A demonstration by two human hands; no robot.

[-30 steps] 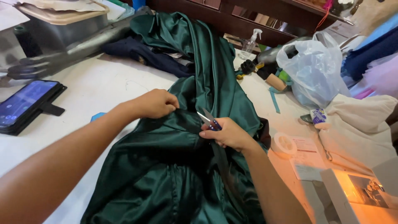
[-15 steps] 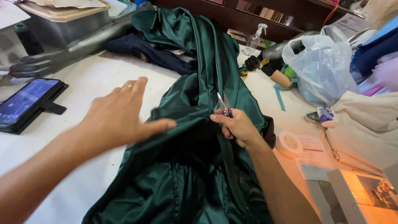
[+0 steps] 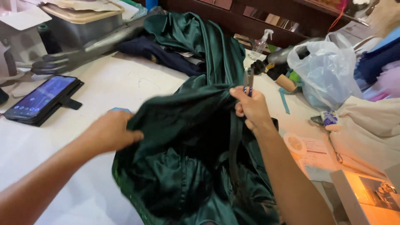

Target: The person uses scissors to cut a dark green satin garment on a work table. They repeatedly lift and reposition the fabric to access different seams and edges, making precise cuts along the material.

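- The dark green satin garment is spread on the white table, and its upper part runs away from the hands toward the shelf.
- Half a second ago the left hand was laid flat with the fingers spread on the cloth; now it is curled at the left edge of the garment, and the fingers seem closed on the fabric, though blur does not allow this to be said surely.
- A fold of the cloth has been raised between the two hands since then, so the fabric is being turned or opened.
- The right hand has been moved a little higher. Its fingers are closed together on a small pair of thread snips, whose blades stick up above the fingertips, and the cloth edge is pinched just below them.
- A phone in a black case lies well to the left of the left fingers.
- A clear plastic bag stands to the right of the right fingers, beyond the snips.
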